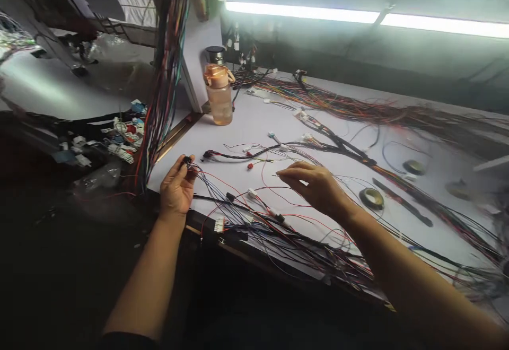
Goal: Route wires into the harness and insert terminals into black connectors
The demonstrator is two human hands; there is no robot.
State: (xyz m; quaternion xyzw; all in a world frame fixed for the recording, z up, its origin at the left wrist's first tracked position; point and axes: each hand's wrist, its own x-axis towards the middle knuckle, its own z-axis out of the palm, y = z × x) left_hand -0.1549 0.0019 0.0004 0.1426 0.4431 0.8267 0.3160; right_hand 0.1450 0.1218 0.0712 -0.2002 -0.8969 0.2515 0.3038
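My left hand [177,190] is closed around a small black connector [186,161] near the table's left front edge. Several dark wires [209,184] and a red one trail from that connector toward the harness. Above the table's middle, my right hand [308,180] pinches the end of a thin wire [275,175], whose tip pokes out past the thumb and forefinger. Between the hands lie a red connector [250,166] and a black-sleeved cable [242,156]. A white connector [219,225] sits at the front edge, below the hands.
A peach water bottle [220,98] stands at the back left. Wire bundles [338,101] run along the back and a branched harness [345,148] crosses the right. Tape rolls [371,198] lie there too. A thick wire bunch [165,74] hangs at the left.
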